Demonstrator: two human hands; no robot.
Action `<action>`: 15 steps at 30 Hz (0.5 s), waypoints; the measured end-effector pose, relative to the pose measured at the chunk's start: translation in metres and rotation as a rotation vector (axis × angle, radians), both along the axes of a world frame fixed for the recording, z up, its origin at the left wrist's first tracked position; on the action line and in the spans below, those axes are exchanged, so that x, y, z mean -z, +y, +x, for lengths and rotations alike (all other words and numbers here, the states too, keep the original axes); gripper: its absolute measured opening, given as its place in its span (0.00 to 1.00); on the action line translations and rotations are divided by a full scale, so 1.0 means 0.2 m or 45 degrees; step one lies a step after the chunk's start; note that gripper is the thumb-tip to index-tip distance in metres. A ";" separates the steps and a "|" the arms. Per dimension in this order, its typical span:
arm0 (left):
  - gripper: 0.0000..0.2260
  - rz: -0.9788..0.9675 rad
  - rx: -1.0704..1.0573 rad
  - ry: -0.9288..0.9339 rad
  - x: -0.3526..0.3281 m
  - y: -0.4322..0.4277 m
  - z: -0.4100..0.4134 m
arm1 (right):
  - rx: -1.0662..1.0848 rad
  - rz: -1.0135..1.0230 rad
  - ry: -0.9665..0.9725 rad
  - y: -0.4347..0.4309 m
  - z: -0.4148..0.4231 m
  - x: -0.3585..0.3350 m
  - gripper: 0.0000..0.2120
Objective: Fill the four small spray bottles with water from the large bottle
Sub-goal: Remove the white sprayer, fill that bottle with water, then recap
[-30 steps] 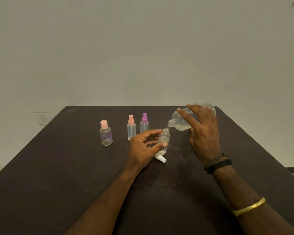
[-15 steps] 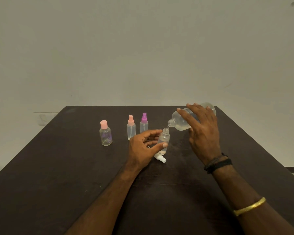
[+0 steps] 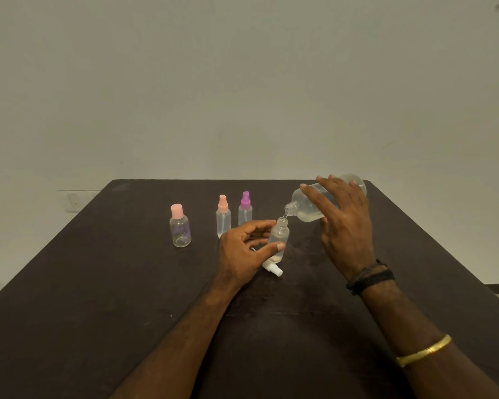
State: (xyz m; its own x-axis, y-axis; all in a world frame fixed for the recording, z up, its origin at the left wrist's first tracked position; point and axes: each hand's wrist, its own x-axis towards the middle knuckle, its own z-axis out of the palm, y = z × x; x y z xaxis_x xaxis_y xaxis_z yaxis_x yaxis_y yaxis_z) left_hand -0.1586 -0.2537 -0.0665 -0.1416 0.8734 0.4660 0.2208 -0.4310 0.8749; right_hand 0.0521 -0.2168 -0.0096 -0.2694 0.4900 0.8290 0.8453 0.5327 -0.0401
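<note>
My right hand (image 3: 343, 223) grips the large clear bottle (image 3: 306, 207), tipped on its side with its open neck just above the mouth of a small uncapped bottle (image 3: 279, 236). A thin stream of water runs between them. My left hand (image 3: 244, 251) holds that small bottle upright between thumb and fingers on the dark table (image 3: 98, 298). Its white spray cap (image 3: 272, 269) lies on the table just in front of it. Three other small bottles stand capped to the left: one with a pink flip cap (image 3: 180, 227), one with a pink sprayer (image 3: 223, 216), one with a purple sprayer (image 3: 245, 208).
A plain light wall rises behind the table's far edge. A wall socket (image 3: 75, 200) shows at the left, beyond the table. The table's right edge runs diagonally past my right forearm.
</note>
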 end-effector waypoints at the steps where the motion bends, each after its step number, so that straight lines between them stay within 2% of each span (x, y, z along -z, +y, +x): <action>1: 0.23 -0.001 -0.001 0.004 0.00 0.00 0.00 | 0.001 0.002 0.000 0.00 0.00 0.00 0.40; 15: 0.23 0.000 0.005 -0.001 0.00 0.00 0.00 | -0.014 0.009 0.006 0.00 0.00 0.01 0.39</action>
